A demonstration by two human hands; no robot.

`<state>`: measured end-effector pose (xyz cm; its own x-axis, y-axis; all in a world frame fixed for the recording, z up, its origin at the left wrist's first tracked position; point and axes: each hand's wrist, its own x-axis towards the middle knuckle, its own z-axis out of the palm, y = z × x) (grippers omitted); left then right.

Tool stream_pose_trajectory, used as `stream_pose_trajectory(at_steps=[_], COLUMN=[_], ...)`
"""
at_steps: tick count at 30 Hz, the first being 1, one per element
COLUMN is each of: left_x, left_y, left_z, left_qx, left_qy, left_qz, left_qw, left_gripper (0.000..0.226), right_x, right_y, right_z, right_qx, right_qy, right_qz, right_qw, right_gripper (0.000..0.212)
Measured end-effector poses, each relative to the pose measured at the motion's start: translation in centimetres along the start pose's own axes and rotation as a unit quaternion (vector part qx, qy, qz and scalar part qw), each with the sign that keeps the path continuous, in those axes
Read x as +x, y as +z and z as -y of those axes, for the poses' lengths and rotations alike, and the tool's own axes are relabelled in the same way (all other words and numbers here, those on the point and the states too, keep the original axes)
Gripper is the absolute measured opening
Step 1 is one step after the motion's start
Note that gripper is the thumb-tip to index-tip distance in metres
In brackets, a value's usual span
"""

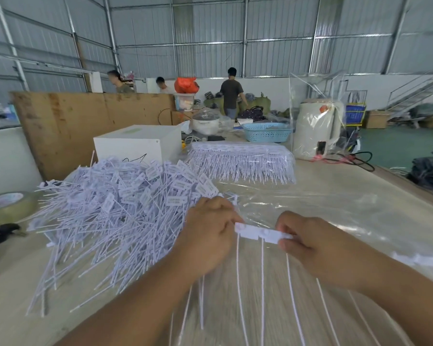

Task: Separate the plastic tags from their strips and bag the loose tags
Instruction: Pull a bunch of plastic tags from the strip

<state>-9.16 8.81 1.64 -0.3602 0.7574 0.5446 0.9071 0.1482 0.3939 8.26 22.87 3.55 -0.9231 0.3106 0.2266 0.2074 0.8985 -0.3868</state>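
Left hand (208, 236) and right hand (308, 239) pinch opposite ends of tag strip (260, 232), knuckles up.

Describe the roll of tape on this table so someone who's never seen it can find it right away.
Start at the big heap of loose white tags on the table's left half. Follow the heap to the table's far left edge: the tape roll lies flat there. It is the only round, yellowish-clear ring, unlike the thin white tags beside it.
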Motion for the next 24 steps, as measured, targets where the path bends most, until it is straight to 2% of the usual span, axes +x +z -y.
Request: stream_pose_trajectory(at_steps=[2, 3, 4, 7, 8, 11, 13, 15, 17, 20, 21, 22, 24], left_x=[-0.3, -0.4, -0.5, -0.6, -0.6, -0.8, -0.8, -0.8, -0.5, 0.2, 0.4, 0.5, 0.2], left_y=[-0.9, -1.4, -1.6, -1.4, -1.4, -1.8, -2.1, -2.1, -1.8, -1.8, -2.0, -2.1, -2.1], left_z=[-0.6, -1.2, -1.7, -2.4, -2.7, -3.3, -3.4, -3.6, -3.9, -3.9, -3.5, -3.0, -2.8], left_qx=[-0.160, -0.175, -0.149, 0.051, 0.063, -0.074, -0.148, -0.218, -0.213, -0.176, -0.187, -0.201, -0.221], left_qy=[0.002, 0.005, 0.012, 0.055, 0.046, -0.026, -0.053, -0.083, -0.112, -0.165, -0.184, -0.194, -0.174], left_qz=[-0.032, -0.028, -0.014, 0.055, 0.074, 0.142, 0.143, 0.106, 0.023, -0.137, -0.164, -0.163, -0.092], left_qw=[0.987, 0.984, 0.989, 0.996, 0.994, 0.987, 0.977, 0.966, 0.970, 0.961, 0.951, 0.946, 0.955], left_gripper=[0.034, 0.035, 0.039, 0.045, 0.044, 0.042, 0.045, 0.046, 0.048, 0.050, 0.051, 0.051, 0.042], right_x=[-0.2, -0.1, 0.0, 0.3, 0.4, 0.3, 0.1, 0.1, 0.0, 0.1, 0.1, 0.1, -0.2], right_y=[0.0, -0.1, -0.1, 0.0, 0.1, -0.1, -0.4, -0.4, -0.1, 0.3, 0.0, -0.3, -0.7], right_z=[-0.1, 0.0, 0.1, 0.5, 0.5, 0.5, 0.6, 1.2, 2.3, 3.0, 2.9, 2.7, 2.5], right_qx=[0.043, 0.067, 0.085, 0.109, 0.109, 0.101, 0.109, 0.125, 0.134, 0.107, 0.117, 0.138, 0.170], right_qy=[-0.018, -0.027, -0.034, -0.057, -0.058, -0.035, -0.024, -0.016, -0.009, -0.005, 0.001, -0.001, -0.036], right_qz=[0.003, 0.008, 0.012, -0.005, -0.014, -0.004, 0.020, 0.002, -0.060, -0.220, -0.267, -0.281, -0.195], right_qw=[0.999, 0.997, 0.996, 0.992, 0.992, 0.994, 0.994, 0.992, 0.989, 0.970, 0.957, 0.950, 0.965], right_gripper=[0.015, 0.015, 0.015, 0.014, 0.012, 0.014, 0.023, 0.028, 0.030, 0.031, 0.030, 0.030, 0.028])
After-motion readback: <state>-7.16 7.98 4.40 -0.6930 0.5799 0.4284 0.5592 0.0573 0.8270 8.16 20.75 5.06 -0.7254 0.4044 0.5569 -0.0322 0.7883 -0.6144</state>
